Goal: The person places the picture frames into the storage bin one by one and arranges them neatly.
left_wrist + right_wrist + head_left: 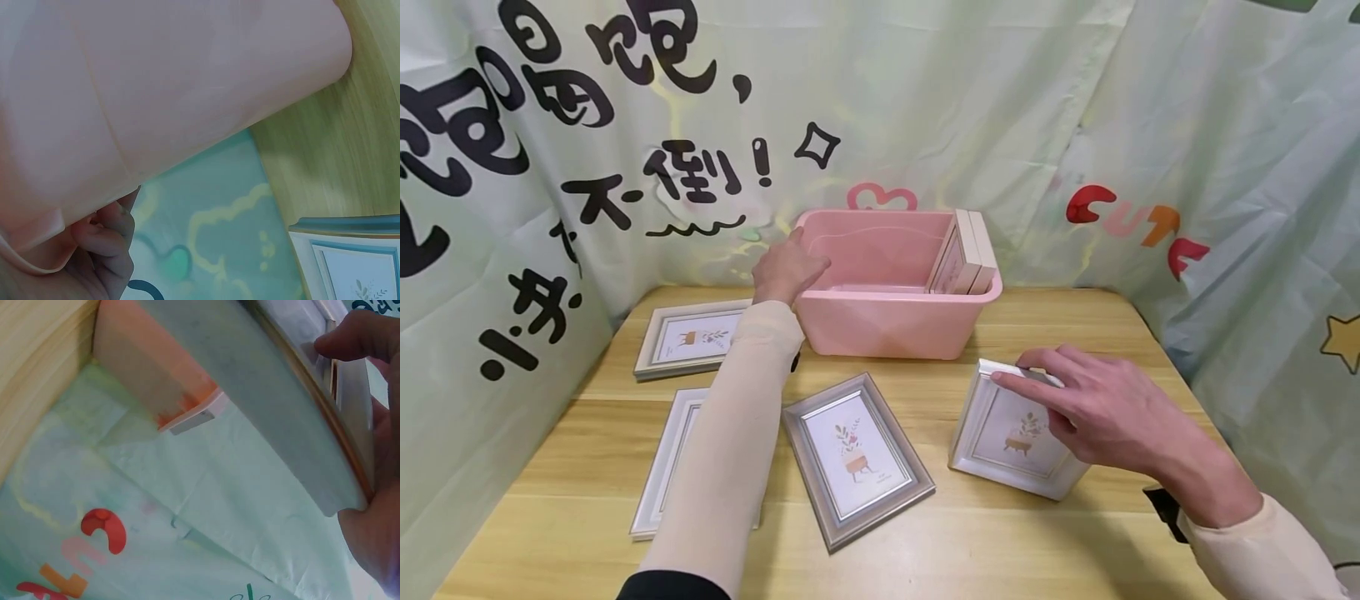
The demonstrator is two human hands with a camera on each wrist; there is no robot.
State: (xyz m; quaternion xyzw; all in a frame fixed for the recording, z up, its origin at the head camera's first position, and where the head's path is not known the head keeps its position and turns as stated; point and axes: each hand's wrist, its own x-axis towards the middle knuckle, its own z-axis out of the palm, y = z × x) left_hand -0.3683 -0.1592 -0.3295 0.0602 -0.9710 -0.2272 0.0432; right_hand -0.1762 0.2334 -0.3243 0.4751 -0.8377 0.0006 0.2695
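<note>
My left hand [786, 268] grips the left rim of a pink plastic bin [887, 327]; in the left wrist view its fingers [106, 231] curl round the rim. Two picture frames [972, 250] stand on edge at the bin's right end. My right hand [1108, 408] holds a white picture frame [992, 437] by its top and right side, tilted up above the table's right half. That frame shows a potted plant print. In the right wrist view the thumb [356, 337] lies against the frame's edge [250, 394].
A grey picture frame [815, 487] lies face up at the middle of the wooden table [962, 550]. To its left lies a white frame [655, 492], partly hidden by my left sleeve. Behind that is a cream frame [662, 321]. A printed curtain [925, 100] hangs behind the bin.
</note>
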